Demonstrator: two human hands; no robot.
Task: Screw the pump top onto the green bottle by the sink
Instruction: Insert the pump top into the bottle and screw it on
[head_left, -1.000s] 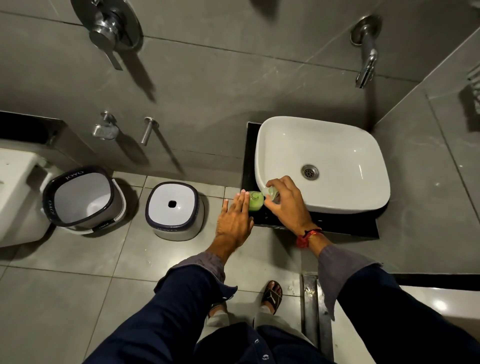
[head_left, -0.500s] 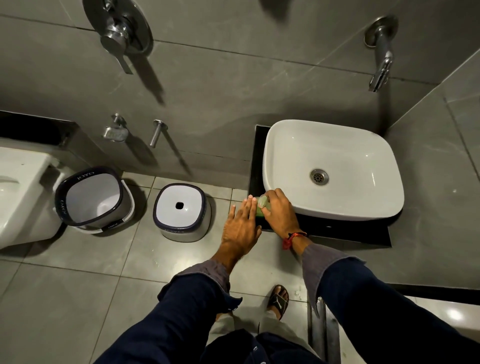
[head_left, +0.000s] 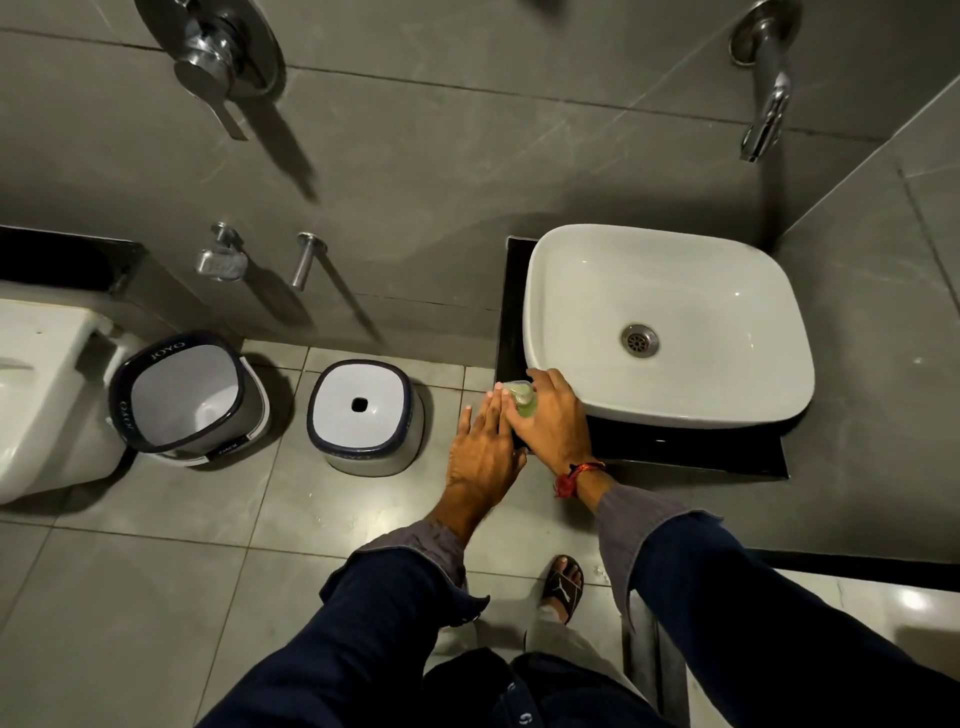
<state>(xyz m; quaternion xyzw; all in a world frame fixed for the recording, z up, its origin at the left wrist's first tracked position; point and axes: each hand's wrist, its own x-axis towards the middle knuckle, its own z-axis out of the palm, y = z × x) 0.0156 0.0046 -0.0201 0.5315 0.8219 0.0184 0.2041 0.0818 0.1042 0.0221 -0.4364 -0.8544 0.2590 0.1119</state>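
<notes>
A grey-tiled bathroom wall (head_left: 467, 171) filled the upper frame, its wall-mounted tap (head_left: 763, 104) partly cut off at the top edge. Below it, a white basin (head_left: 587, 291) sat on a black counter (head_left: 511, 322), evidently the working surface for the job. A toilet (head_left: 36, 395), cropped at the left edge, stood well apart, with a bucket (head_left: 182, 395) and an upturned stool (head_left: 363, 415) on the floor between it and the counter.

The person leaned in, both dark sleeves reaching toward the counter's front left corner. The left hand (head_left: 480, 452) lay fingers together and extended, pressed against the side of the green bottle (head_left: 524, 408), apparently bracing it against turning; whether the thumb wrapped round the bottle could not be made out. The right hand (head_left: 553, 415), a red thread at its wrist, was curled from above over the pump top (head_left: 514, 387), gripping it as one would to twist it down.

The bottle stood just beside the basin's near corner, mostly hidden by both hands. Only a sliver of green and the pale pump head showed, so how far the threads had engaged could not be judged.
</notes>
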